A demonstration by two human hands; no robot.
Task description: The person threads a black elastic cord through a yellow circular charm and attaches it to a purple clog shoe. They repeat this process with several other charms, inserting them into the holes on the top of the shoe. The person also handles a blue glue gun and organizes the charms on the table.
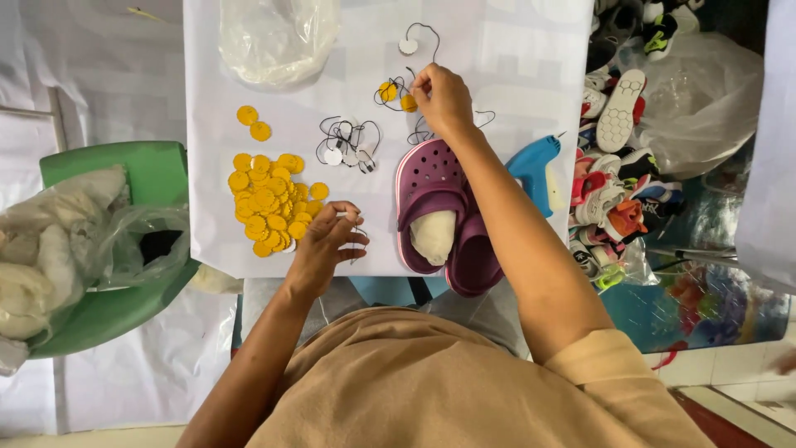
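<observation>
While my right hand (pixel 442 99) reaches up the white sheet (pixel 514 58), the left hand (pixel 325 247) waits low beside the tag pile.

I see the right fingers pinched shut on a yellow disc tag (pixel 409 104) with a black string loop, lifting it from a small tangle, probably to free one. My left fingers curl loosely around a thin string (hard to tell how firmly), just right of the heap of yellow tags (pixel 267 207). Purple clogs (pixel 439 211) lie between both hands, within easy reach.
</observation>
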